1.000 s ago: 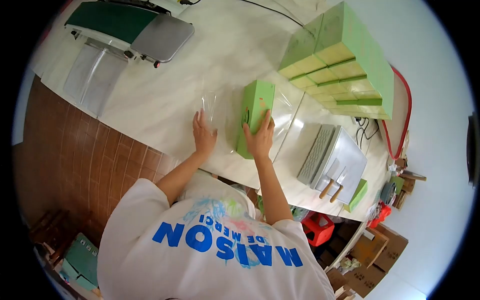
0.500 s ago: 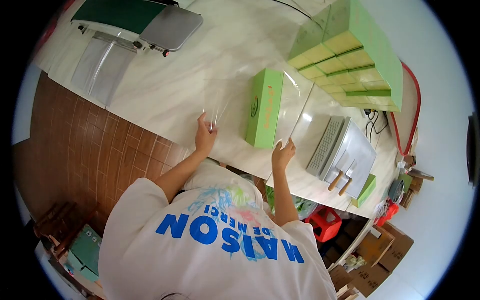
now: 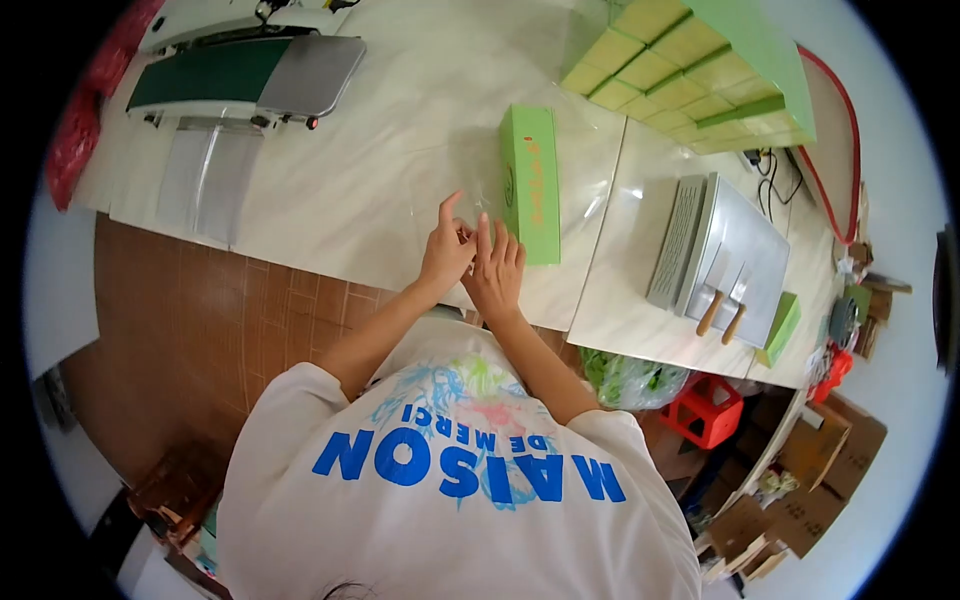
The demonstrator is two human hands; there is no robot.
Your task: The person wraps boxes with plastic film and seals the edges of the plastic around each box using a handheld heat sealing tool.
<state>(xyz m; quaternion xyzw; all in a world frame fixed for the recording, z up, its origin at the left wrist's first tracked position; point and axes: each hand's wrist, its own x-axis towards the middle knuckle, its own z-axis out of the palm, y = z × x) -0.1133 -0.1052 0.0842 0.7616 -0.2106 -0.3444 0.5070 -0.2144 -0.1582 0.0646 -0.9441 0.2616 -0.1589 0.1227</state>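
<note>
A long green box (image 3: pixel 535 185) with orange lettering lies on the marble-patterned table, clear film showing around it. Just left of its near end, my left hand (image 3: pixel 448 250) is closed on an edge of the clear film (image 3: pixel 480 205), its index finger raised. Touching it from the right is my right hand (image 3: pixel 495 272), fingers extended forward and close to the box's left side. Whatever lies between the two hands is too small to make out.
Stacked green boxes (image 3: pixel 700 75) stand at the back right. A metal device (image 3: pixel 735 265) with two wooden-handled tools is on the right. At the back left are a green-belted machine (image 3: pixel 210 75) and flat clear film sheets (image 3: pixel 205 180). A red stool (image 3: pixel 705 410) stands below the table.
My right hand has left the box and moved left to meet my left hand. The view has shifted, and the box now lies higher in it.
</note>
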